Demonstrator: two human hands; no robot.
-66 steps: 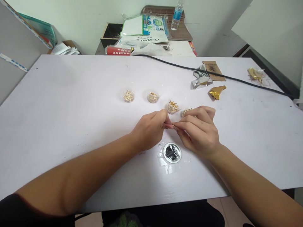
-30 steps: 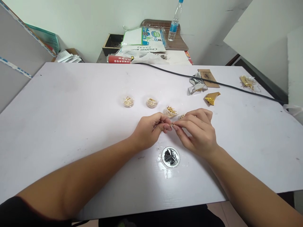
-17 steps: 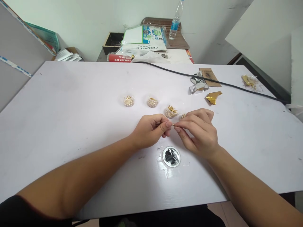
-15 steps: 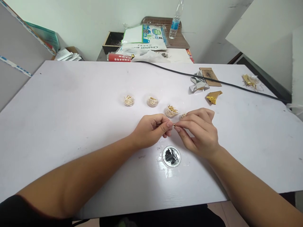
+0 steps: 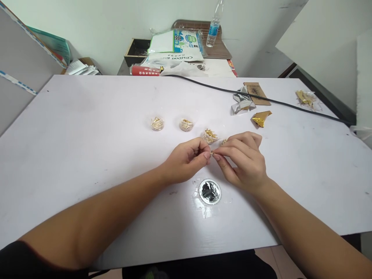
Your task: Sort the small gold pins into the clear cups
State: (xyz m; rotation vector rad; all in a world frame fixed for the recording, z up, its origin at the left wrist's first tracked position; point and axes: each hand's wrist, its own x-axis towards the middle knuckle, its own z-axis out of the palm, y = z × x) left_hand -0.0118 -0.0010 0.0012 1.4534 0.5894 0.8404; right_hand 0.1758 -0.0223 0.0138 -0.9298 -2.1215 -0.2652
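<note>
1. Two bare hands meet above a white, smooth-topped bench, their fingertips almost touching over one tiny, slim, gold-coloured piece.
2. On the right hand, the grip is a pinch: thumb and forefinger close on the piece's right end, the other fingers bent above, probably to leave the view of it open.
3. On the left hand, thumb and forefinger appear to pinch the opposite end, the rest curled in; holding both ends likely steadies something so small. Whether it is one part or two joined cannot be told.
4. Four small, round, clear cups stand beyond the hands: a first cup and second cup to the left, a heaped third cup just behind the fingertips, and a fourth cup mostly hidden by the right hand. Separate cups presumably stop the loose gold-coloured pins from mixing or rolling.
5. Nearer the person lies a round, silver-rimmed disc with a dark, glossy centre; clear film around it perhaps fastens it.
6. Crumpled silver foil and folded gold foil lie farther right, seemingly set aside from the working spot.
</note>
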